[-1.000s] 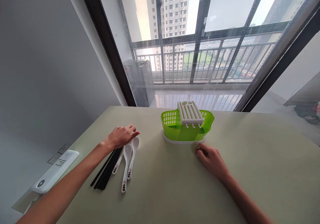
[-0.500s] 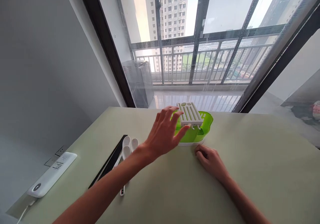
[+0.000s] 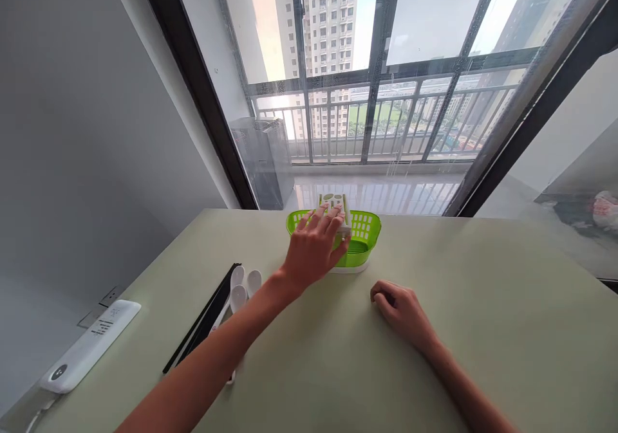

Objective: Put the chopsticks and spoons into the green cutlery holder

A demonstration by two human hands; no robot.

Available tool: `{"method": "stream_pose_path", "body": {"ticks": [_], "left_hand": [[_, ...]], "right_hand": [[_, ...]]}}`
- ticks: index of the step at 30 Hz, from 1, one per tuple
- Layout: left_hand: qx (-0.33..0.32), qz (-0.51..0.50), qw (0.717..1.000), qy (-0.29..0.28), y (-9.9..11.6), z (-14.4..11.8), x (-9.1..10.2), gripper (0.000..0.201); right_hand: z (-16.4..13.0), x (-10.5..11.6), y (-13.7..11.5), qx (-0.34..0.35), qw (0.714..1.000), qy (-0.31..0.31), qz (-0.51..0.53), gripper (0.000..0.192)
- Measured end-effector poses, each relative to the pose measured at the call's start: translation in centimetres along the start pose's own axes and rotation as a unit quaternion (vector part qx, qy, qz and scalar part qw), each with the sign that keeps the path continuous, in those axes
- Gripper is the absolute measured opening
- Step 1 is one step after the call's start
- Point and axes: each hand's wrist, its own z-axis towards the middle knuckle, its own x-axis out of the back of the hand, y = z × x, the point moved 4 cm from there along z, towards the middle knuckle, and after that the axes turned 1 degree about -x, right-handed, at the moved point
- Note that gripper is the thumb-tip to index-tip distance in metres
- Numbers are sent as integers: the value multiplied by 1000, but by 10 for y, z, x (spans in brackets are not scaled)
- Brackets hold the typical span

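At the far middle of the table stands a lime-green perforated utensil basket [image 3: 365, 227] on a white base. A white slotted utensil rack [image 3: 344, 202] sits over its middle. My left hand [image 3: 313, 246] is on the rack, fingers over its top and thumb down by its right front corner; it hides the front left of the basket. My right hand [image 3: 398, 304] rests on the table, right of and nearer than the basket, fingers curled in with nothing visible in them. Several white spoons [image 3: 238, 298] lie left of my left forearm, beside black chopsticks [image 3: 207, 317]; my forearm covers part of them.
A white power strip [image 3: 91, 346] with a cable lies along the table's left edge, by the grey wall. Beyond the far edge of the pale green table [image 3: 473, 278] is a large glass window [image 3: 415, 118].
My left hand has come down from hovering and closed onto the rack. Basket and rack have shifted left and turned slightly. My right hand stays curled in about the same place.
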Motion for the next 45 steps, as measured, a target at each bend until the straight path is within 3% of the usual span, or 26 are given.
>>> {"method": "stream_pose_path", "body": {"ticks": [8,12,16,31,35,37,40,43,45], "left_hand": [[75,-4,997,11,-105,-41,39,31],[127,14,992,9,-139,-62,56,32],[148,30,988,3,-149,-74,65,34],[159,78,984,-9,-145,-82,72,37],[132,84,987,31,-123,-82,66,40],[119,37,991,44,-95,-83,54,39],[104,-117,988,12,-37,-85,19,34],[119,-301,945,-48,21,-86,-23,34],[134,-424,889,-110,51,-86,-50,38]], "right_hand": [[-1,-2,6,-11,1000,-8,-9,22],[-2,-2,5,-13,1000,-7,-9,22],[-3,-2,4,-11,1000,-6,-11,22],[0,-2,4,-3,1000,2,-14,24],[0,-3,4,-12,1000,-3,-14,23],[-1,-4,2,-12,1000,-5,-18,22],[-5,-8,-8,-3,1000,-7,-27,21],[-13,-22,-22,35,998,-39,-18,21],[-19,-34,-30,67,996,-61,3,20]]}}
